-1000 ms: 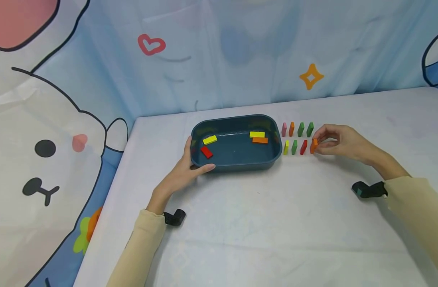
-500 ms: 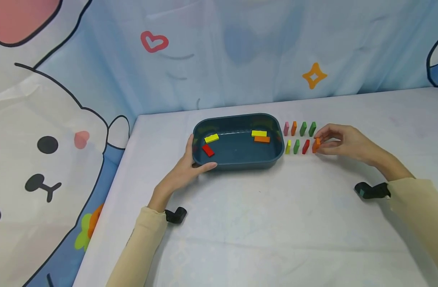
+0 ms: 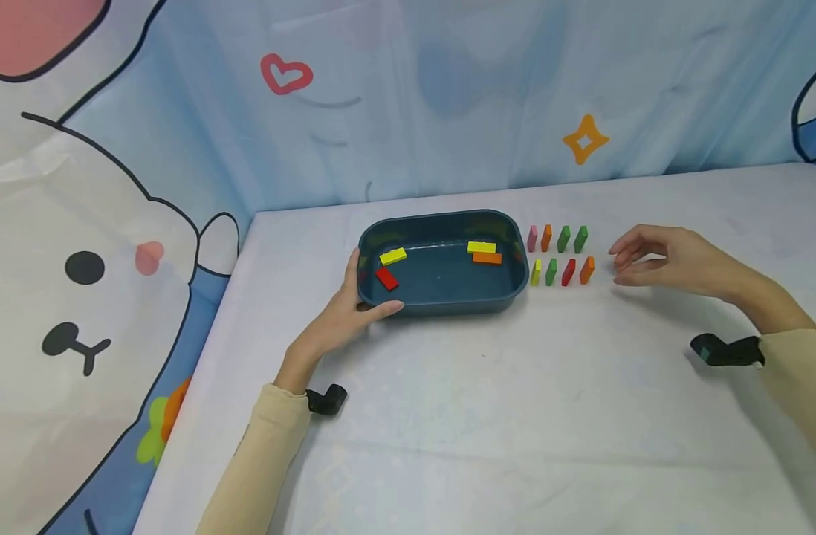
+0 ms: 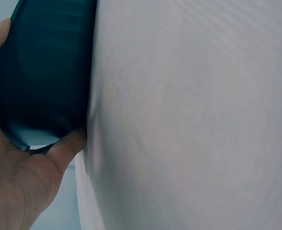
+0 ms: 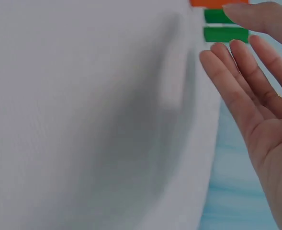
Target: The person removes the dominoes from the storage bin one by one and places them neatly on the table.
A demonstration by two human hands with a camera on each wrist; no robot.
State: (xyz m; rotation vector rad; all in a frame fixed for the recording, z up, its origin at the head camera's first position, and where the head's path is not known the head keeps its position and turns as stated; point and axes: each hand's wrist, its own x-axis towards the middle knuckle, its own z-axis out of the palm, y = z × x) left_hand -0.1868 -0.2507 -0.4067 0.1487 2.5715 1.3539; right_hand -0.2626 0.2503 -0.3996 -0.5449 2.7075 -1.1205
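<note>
A white cloth (image 3: 488, 416) covers the tabletop, ctr to lower R of the head view, w/ a faint crease near the bottom edge. Bkgd: a pale-blue printed fabric backdrop (image 3: 441, 160), w/ a red heart outline (image 3: 267, 73) upper L & an orange four-point star (image 3: 571, 140) upper R. A big white black-outlined cartoon animal (image 3: 27, 245) fills the L side.

Mid-frame on the cloth: a dark-teal rectangular tray w/ rounded corners (image 3: 448, 307). The person's L hand (image 3: 341, 318) grips its L end, thumb along the near side. Inside, L end: a small yellow rectangular block (image 3: 392, 256) & a small red rectangular block (image 3: 386, 279); R end: a second yellow block (image 3: 481, 247) right by a small orange rectangular block (image 3: 487, 258).

Just R of the tray, small blocks stand upright in 2 rows. Back, L–R: pink block (image 3: 532, 238), orange, green, green. Front: yellow, green, red, then end orange block (image 3: 587, 270).

R hand (image 3: 678, 260), mid-R, holds nothing: fingers loosely bent, near the end orange block, apart from it; its shadow falls on the cloth. Beige sleeves (image 3: 261, 453), small black wrist devices (image 3: 326, 400).
</note>
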